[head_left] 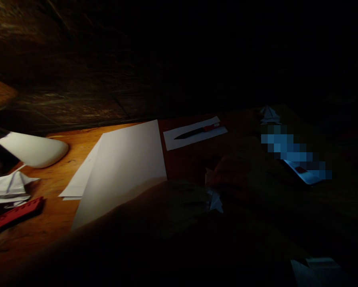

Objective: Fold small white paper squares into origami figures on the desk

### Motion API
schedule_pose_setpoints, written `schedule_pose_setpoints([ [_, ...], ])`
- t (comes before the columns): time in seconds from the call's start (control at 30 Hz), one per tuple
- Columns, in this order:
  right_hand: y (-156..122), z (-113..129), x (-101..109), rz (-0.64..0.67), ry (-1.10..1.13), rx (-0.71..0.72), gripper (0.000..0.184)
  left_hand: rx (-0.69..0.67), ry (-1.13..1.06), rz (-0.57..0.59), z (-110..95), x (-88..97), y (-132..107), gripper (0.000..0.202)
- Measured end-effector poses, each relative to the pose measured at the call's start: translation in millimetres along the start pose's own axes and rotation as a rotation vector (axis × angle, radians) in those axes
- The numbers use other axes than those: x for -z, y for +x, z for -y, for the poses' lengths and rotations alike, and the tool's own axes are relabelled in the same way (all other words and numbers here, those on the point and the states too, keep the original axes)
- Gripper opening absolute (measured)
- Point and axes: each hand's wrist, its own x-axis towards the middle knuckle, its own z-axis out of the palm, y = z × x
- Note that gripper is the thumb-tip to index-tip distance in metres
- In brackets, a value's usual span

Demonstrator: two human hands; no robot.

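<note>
The scene is very dark. My left hand (187, 199) and my right hand (231, 175) meet near the middle of a wooden table (62, 215). Both have their fingers closed on a small folded white paper piece (214, 199) held between them. Much of both hands is lost in shadow. Just left of my left hand lies a stack of white paper sheets (121, 167).
A white lamp head (35, 149) lights the table's left side. Folded paper (8, 187) and a red ruler (14, 213) lie at the left. A black-and-red knife (196, 131) rests on a paper strip. A lit phone (301, 167) and another folded paper (268, 114) are on the right.
</note>
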Motion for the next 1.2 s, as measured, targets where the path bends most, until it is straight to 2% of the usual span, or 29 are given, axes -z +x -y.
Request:
schedule_pose_setpoints([
  [0.07,0,2,1,-0.003,0.025,-0.026,0.011,-0.051,0.001,0.007,4,0.3,2,0.037],
  [0.17,0,1,1,0.01,0.035,-0.035,0.01,-0.081,-0.027,-0.057,9,-0.6,2,0.036],
  [0.23,0,-1,0,0.012,-0.009,-0.046,0.012,-0.08,-0.024,-0.094,12,-1.9,1,0.035],
  [0.33,4,-4,1,-0.032,-0.101,-0.114,0.013,-0.071,0.022,-0.08,11,-2.7,1,0.036],
  [0.5,11,-8,3,-0.145,-0.194,-0.254,0.04,-0.025,0.056,-0.055,8,-4.6,9,0.043],
  [0.6,12,-11,1,-0.182,-0.207,-0.308,0.046,0.031,0.134,-0.063,9,-8.4,14,0.044],
  [0.73,13,-15,-2,-0.181,-0.179,-0.341,0.037,0.015,0.232,-0.054,10,-9.8,15,0.047],
  [0.87,13,-15,-1,-0.174,-0.037,-0.361,0.034,0.015,0.275,-0.039,9,-8.2,13,0.046],
  [1.0,8,-16,-2,-0.21,0.068,-0.373,0.015,0.008,0.337,-0.051,9,-7.6,12,0.043],
  [1.2,9,-19,-3,-0.124,0.166,-0.379,0.007,0.039,0.348,-0.046,7,-6.2,13,0.043],
])
